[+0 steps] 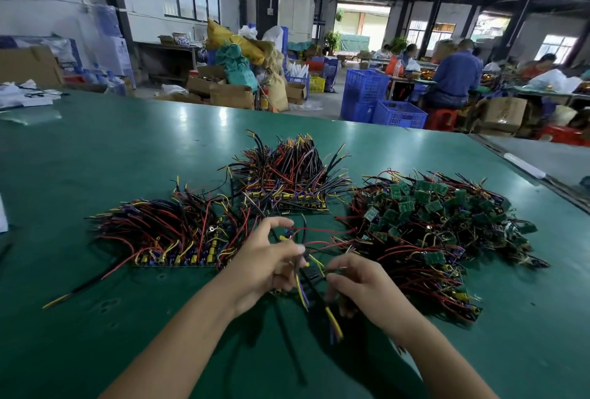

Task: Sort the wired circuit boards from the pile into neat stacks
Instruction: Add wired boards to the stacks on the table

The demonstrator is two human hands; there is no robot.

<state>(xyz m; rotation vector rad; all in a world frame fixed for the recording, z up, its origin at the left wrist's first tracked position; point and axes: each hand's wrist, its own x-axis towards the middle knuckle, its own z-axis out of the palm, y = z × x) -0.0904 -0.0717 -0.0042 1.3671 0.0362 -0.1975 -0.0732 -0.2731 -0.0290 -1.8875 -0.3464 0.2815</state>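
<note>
Glossy green table [95, 159]. Left stack [166, 239]: aligned boards, with red, black and yellow wires fanned out. Left hand [265, 267]: fingers curled, pinching the wired board [303, 287]. Rear stack [287, 181]: bristling wires. Right hand [360, 283]: fingers curled round the same board's wires. Pile [431, 232]: tangled small green rectangles.

Two aligned stacks of multicolour-wired circuit boards [172, 239] [287, 184], one tangled pile of green wired boards [440, 223], one hand-held wired board [301, 287].
</note>
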